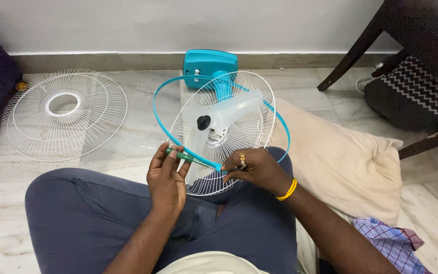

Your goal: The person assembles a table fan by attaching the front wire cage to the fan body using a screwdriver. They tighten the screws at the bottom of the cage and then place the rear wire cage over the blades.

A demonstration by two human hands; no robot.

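**Screwdriver at the clasp of a fan's guard ring**

The left hand [167, 175] pinches the green handle of a screwdriver [184, 156] between thumb and fingers, its shaft pointing toward the lower edge of the blue guard ring [154, 109]. The right hand [253, 170], fingers curled, grips the ring where the tip meets it, against the rear wire guard [259, 129]. The fan lies tilted across the person's lap, its translucent blade [231, 109] and black hub cap [204, 122] facing up, the blue motor housing [210, 63] near the wall. The front wire guard [64, 115] lies flat on the marble floor [128, 147], well apart. A cushion [340, 162] sits to the right.

The tip looks close to the right fingers; a slip could jab them. The loose ring could spring off the guard.
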